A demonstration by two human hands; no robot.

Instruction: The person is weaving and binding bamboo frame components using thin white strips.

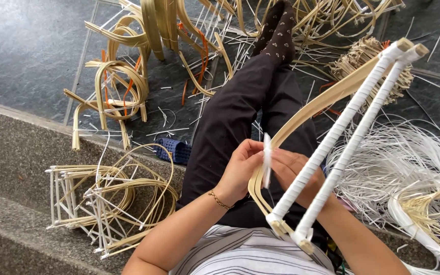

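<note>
Your left hand is curled nearly shut, thumb and fingertips pinching the thin white plastic binding strip where it crosses the bent pale-yellow rattan splints. Your right hand sits just behind the strip, fingers partly closed around the same splints; the two white-wrapped cane rods of the frame cross in front of it, so you cannot see how firmly it grips.

The frame lies across your lap, over the black trousers. Its near corner rests against your striped shirt and its far corner points up and away to your right.

To wrap well here, keep the strip flat against the splints, not twisted, and hold it taut between thumb and forefinger as it goes round. Let the right hand steady the curved splints so they stay stacked together; if they slip apart, the binding will likely sit loose. Lay each turn touching the one beside it, as on the rods already wrapped. Brace the frame against your body so it does not swing.

A loose heap of white plastic strips lies near your right arm. On the stone step at your left stand finished wrapped cane frames, and bent rattan loops are scattered on the dark tiled floor beyond.
</note>
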